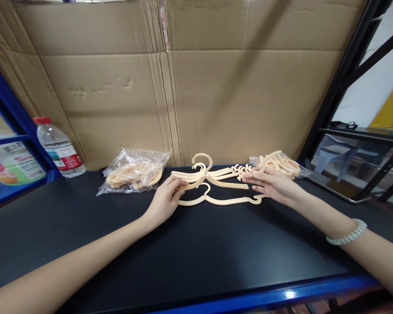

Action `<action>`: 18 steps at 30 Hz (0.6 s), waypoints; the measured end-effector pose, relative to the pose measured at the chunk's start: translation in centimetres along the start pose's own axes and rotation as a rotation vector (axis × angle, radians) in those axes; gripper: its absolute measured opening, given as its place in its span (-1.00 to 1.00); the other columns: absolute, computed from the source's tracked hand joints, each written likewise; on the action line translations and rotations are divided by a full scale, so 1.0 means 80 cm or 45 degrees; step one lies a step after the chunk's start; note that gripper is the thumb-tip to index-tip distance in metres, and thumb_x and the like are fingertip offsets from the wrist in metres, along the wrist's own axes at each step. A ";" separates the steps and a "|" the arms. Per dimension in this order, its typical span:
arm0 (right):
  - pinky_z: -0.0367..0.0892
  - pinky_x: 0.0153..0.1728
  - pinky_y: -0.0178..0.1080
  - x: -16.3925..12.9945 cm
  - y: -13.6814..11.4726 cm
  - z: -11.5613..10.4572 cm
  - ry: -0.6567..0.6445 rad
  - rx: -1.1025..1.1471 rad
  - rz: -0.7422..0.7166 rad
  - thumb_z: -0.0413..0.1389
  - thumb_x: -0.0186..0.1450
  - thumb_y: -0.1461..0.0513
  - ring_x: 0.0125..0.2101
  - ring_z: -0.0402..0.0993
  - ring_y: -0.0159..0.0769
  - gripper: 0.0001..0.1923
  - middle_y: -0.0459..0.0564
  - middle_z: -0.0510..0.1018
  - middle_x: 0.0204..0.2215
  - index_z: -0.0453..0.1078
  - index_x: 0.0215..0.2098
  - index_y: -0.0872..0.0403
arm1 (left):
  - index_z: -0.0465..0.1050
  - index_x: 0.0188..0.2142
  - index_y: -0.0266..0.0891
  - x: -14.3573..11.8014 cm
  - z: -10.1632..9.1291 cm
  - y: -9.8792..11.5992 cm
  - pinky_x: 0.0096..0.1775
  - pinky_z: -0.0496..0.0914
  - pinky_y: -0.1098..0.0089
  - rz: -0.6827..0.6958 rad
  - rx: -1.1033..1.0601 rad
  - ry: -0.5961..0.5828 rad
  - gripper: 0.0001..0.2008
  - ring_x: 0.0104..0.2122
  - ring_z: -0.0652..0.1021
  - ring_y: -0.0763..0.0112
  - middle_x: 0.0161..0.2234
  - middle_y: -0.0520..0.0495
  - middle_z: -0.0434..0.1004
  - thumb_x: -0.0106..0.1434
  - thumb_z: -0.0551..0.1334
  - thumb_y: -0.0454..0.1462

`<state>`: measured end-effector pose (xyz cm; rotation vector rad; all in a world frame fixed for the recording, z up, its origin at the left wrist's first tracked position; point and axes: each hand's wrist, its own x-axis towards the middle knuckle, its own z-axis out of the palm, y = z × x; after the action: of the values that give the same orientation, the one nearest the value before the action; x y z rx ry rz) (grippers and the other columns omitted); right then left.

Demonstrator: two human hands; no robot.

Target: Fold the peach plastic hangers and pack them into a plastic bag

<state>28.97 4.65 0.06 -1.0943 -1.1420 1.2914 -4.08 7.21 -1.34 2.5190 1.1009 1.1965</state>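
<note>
A small stack of cream plastic hangers [212, 173] lies on the black tabletop [183, 248], hooks pointing away from me. My left hand [165, 199] pinches the left end of one hanger arm. My right hand [271, 183] holds the right end of the same stack with its fingers curled over it. One separate cream hanger [222, 200] lies flat just in front of the stack, between my two hands. A pale beaded bracelet [347, 233] sits on my right wrist.
A clear plastic bag of hangers [134, 172] lies at the left of the stack, another bag of hangers [281, 163] behind my right hand. A water bottle [59, 148] stands at far left. Cardboard [183, 87] walls the back. A black rack post [340, 78] rises at right.
</note>
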 end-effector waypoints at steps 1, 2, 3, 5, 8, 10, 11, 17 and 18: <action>0.45 -0.19 -0.25 0.000 0.001 -0.001 -0.022 -0.045 -0.007 0.17 0.21 0.21 -0.01 0.45 -0.21 -0.91 0.08 0.53 -0.04 0.41 -0.31 0.05 | 0.40 -0.24 -0.20 0.000 0.000 0.000 -0.17 0.42 0.23 0.000 -0.003 -0.001 -0.85 -0.21 0.47 0.27 -0.24 -0.09 0.41 0.24 0.08 -0.37; 0.44 -0.14 -0.21 -0.001 0.002 -0.001 -0.038 -0.083 -0.012 0.19 0.20 0.19 0.01 0.43 -0.19 -0.87 0.09 0.52 -0.02 0.42 -0.30 0.06 | 0.40 -0.25 -0.20 0.000 0.000 0.000 -0.18 0.43 0.23 -0.001 -0.006 -0.001 -0.85 -0.21 0.47 0.27 -0.24 -0.09 0.41 0.24 0.08 -0.37; 0.44 -0.11 -0.18 -0.001 0.003 -0.002 -0.047 -0.108 -0.013 0.21 0.19 0.16 0.00 0.43 -0.17 -0.84 0.10 0.51 -0.03 0.43 -0.30 0.07 | 0.39 -0.25 -0.20 0.000 0.000 0.000 -0.18 0.43 0.23 -0.002 -0.009 -0.003 -0.85 -0.21 0.48 0.27 -0.24 -0.09 0.41 0.24 0.08 -0.38; 0.44 -0.10 -0.13 -0.001 0.006 -0.003 -0.065 -0.119 0.006 0.26 0.14 0.13 -0.06 0.46 -0.17 -0.78 0.09 0.54 -0.13 0.43 -0.33 0.08 | 0.39 -0.24 -0.19 0.000 0.000 0.000 -0.19 0.43 0.24 -0.007 -0.012 -0.006 -0.85 -0.21 0.48 0.27 -0.23 -0.09 0.41 0.24 0.08 -0.38; 0.46 -0.13 -0.13 -0.004 0.005 -0.001 -0.133 -0.062 0.050 0.33 0.04 0.15 -0.18 0.49 -0.22 -0.75 0.02 0.54 -0.27 0.40 -0.44 0.09 | 0.39 -0.24 -0.19 0.000 0.000 0.000 -0.19 0.43 0.25 0.001 -0.013 -0.005 -0.85 -0.22 0.48 0.28 -0.24 -0.08 0.41 0.24 0.08 -0.37; 0.47 -0.19 -0.15 -0.007 0.001 0.003 -0.185 0.000 0.087 0.35 -0.01 0.17 -0.21 0.50 -0.21 -0.72 0.00 0.53 -0.29 0.35 -0.49 0.09 | 0.40 -0.25 -0.19 0.000 0.000 0.001 -0.19 0.42 0.26 0.015 -0.009 -0.002 -0.85 -0.23 0.47 0.29 -0.25 -0.07 0.40 0.24 0.09 -0.37; 0.48 -0.22 -0.16 -0.008 -0.001 0.004 -0.200 0.031 0.110 0.36 -0.01 0.17 -0.22 0.51 -0.19 -0.71 0.00 0.53 -0.31 0.34 -0.50 0.09 | 0.40 -0.25 -0.19 0.000 0.000 0.002 -0.19 0.41 0.27 0.021 -0.003 -0.002 -0.85 -0.24 0.46 0.29 -0.26 -0.07 0.40 0.24 0.09 -0.37; 0.44 -0.33 -0.24 -0.012 -0.007 0.009 -0.252 0.109 0.237 0.36 -0.04 0.23 -0.39 0.54 -0.27 -0.70 -0.08 0.48 -0.51 0.32 -0.51 0.12 | 0.40 -0.27 -0.20 0.001 -0.002 0.006 -0.23 0.39 0.31 0.029 0.022 0.011 -0.86 -0.27 0.45 0.32 -0.27 -0.05 0.40 0.24 0.09 -0.39; 0.44 -0.35 -0.26 -0.012 -0.007 0.009 -0.266 0.107 0.242 0.36 -0.03 0.23 -0.41 0.54 -0.29 -0.71 -0.09 0.48 -0.53 0.32 -0.51 0.13 | 0.40 -0.27 -0.20 0.001 -0.002 0.006 -0.23 0.39 0.31 0.030 0.023 0.010 -0.86 -0.27 0.45 0.32 -0.27 -0.05 0.40 0.24 0.09 -0.39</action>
<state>28.37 3.68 0.67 -1.0435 -1.1457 1.6186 -3.93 6.86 -0.98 2.5493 1.0917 1.2093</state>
